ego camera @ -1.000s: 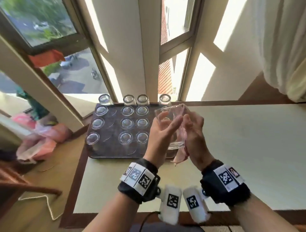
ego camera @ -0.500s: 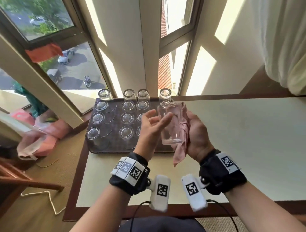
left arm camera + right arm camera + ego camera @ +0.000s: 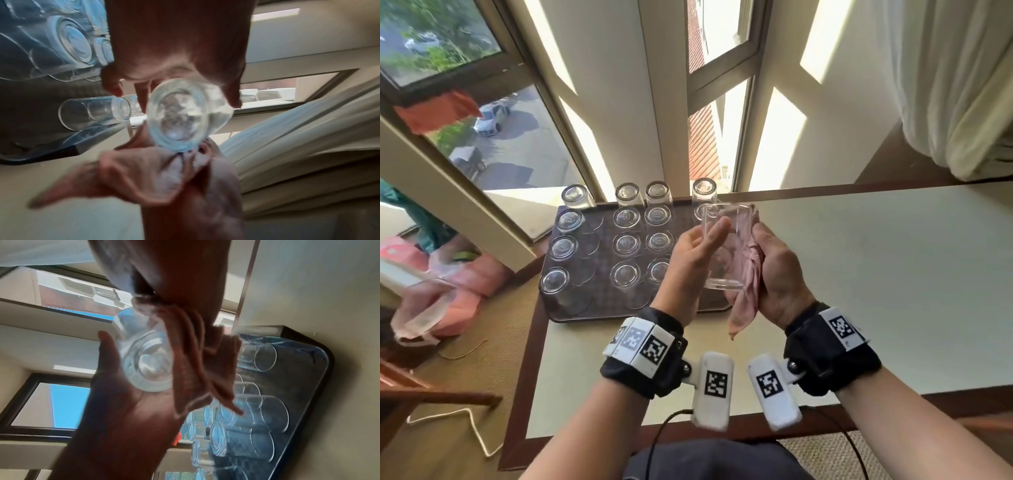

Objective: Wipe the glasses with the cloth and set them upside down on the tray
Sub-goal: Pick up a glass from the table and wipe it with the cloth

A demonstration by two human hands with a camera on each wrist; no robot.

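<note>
Glass [image 3: 726, 250] held upright above tray [image 3: 571, 317] edge, mouth up. Left hand [image 3: 693, 255] spread, fingers flat against wall. Right hand [image 3: 779, 270] curled, cloth [image 3: 748, 274] pressed on. Best turned steadily against cloth, then inverted.

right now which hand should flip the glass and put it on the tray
Left, probably. The left hand lies bare against the glass on the tray side, while the right hand is full of pink cloth.

Glass: clear tumbler [image 3: 144, 360] between my hands, base toward camera.
Cloth: pink cloth [image 3: 197, 363] in my right hand [image 3: 185, 277], against the tumbler.
Left hand [image 3: 123, 395]: fingers straight along it.
Tray: dark tray [image 3: 320, 353], inverted glasses [image 3: 257, 415] standing on it.
</note>
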